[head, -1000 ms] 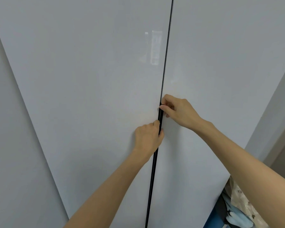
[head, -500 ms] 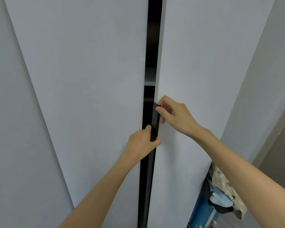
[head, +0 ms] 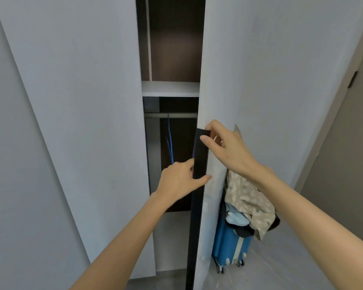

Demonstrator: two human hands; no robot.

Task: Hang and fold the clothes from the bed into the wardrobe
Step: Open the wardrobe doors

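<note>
The tall wardrobe [head: 82,101], with two smooth, flat, pale grey doors, is standing ajar straight ahead. The narrow gap between the doors is showing a dark brown inside with one white shelf [head: 170,88], one metal rail [head: 172,115] and thin blue hangers [head: 170,141], too slim to count. The left hand [head: 182,181] is curling its grip round the right door's matte black edge strip [head: 199,158], and the right hand [head: 226,149] is pinching the strip's top end. Beside that door, one blue hard-shell suitcase [head: 228,248] on wheels is carrying a rumpled heap of beige patterned and pale blue clothes [head: 249,199].
</note>
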